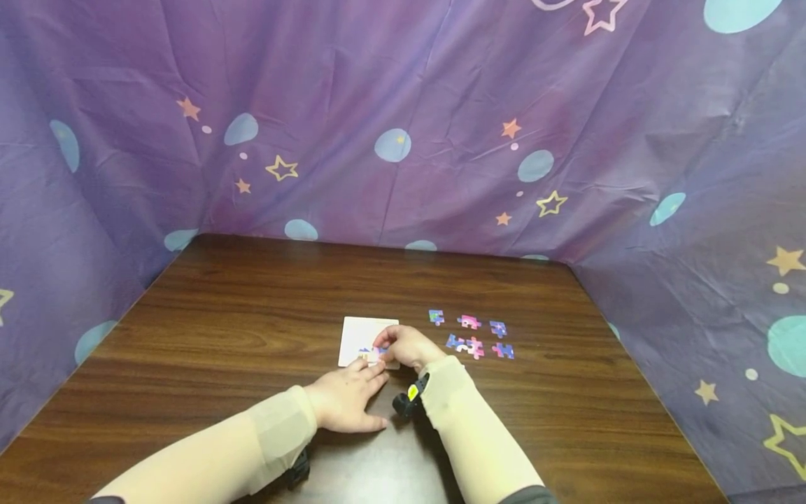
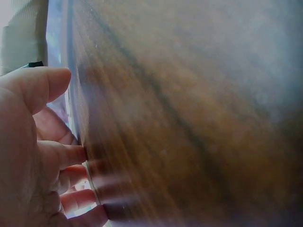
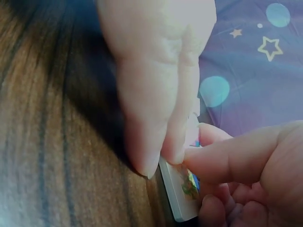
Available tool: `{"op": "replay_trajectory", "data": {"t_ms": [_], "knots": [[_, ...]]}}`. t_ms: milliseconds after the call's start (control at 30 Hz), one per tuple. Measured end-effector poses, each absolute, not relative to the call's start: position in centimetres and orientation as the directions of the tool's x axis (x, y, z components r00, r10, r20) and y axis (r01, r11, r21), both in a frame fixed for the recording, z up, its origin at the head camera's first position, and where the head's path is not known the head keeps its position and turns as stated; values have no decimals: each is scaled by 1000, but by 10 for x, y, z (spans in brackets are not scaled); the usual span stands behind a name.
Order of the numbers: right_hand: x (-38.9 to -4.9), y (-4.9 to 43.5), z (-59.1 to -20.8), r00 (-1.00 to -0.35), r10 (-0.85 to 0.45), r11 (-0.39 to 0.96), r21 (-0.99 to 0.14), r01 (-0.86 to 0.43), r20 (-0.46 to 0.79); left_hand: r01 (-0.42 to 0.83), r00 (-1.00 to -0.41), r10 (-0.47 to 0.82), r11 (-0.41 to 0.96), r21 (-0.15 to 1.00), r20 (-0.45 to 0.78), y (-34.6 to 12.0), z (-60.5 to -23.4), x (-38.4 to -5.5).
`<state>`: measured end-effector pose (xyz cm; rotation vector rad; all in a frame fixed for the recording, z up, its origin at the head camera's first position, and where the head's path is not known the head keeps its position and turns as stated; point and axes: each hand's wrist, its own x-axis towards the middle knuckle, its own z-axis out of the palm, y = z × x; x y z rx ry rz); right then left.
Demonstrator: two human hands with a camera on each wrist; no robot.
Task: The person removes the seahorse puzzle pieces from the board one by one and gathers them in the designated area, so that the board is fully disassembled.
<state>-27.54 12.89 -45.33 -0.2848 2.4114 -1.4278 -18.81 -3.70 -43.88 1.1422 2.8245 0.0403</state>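
A white puzzle board (image 1: 360, 330) lies on the table with small colourful jigsaw pieces (image 1: 364, 353) in its near part. My left hand (image 1: 348, 395) rests flat with its fingers straight, fingertips at the board's near edge and thumb spread out over the table. Above the board's near right part, my right hand (image 1: 409, 348) pinches a puzzle piece (image 3: 196, 143) between thumb and fingers, right beside the left fingertips. In the right wrist view the fingers mostly cover this piece. A green and orange patch of puzzle (image 3: 190, 186) shows on the board there.
To the right of the board lie several loose jigsaw pieces, among them a blue-green one (image 1: 436, 317), a pink one (image 1: 469, 322) and purple ones (image 1: 498, 327). The brown wooden table (image 1: 220, 315) is bordered by purple cloth (image 1: 352, 91) with stars and dots.
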Motion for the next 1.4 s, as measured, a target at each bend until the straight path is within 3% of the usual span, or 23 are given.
{"op": "replay_trajectory", "data": {"t_ms": [533, 933, 1400], "knots": [[-278, 134, -457, -930, -336, 383, -924, 11, -150, 689, -717, 692, 722, 66, -80, -38, -440, -189], [-281, 134, -454, -920, -337, 435, -900, 38, -202, 687, -718, 688, 725, 55, -102, -37, -438, -188], [-279, 132, -454, -914, -346, 398, -916, 61, -211, 665, -723, 673, 739, 108, -155, -38, -437, -186]]}}
